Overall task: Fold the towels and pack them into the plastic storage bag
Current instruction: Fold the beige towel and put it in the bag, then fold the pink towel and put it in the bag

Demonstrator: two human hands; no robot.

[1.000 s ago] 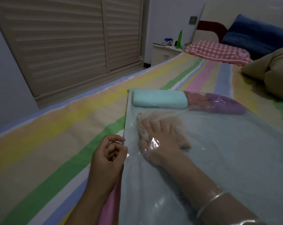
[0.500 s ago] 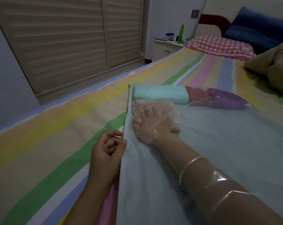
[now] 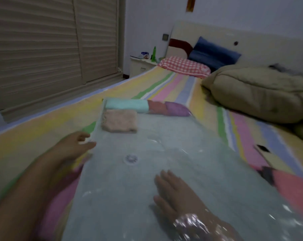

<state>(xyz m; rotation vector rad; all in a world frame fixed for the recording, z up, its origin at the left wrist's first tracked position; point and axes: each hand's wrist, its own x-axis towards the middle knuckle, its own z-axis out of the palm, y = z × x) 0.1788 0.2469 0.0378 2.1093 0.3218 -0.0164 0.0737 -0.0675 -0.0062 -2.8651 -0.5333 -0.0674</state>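
The right hand has been drawn back inside the plastic storage bag, fingers flat and empty, the pink towel left within beside the teal towel, while the grip of the left hand at its edge cannot be told.

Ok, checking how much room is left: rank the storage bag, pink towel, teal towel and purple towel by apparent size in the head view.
1. storage bag, by far
2. pink towel
3. teal towel, farther off, so it may really match the pink
4. purple towel
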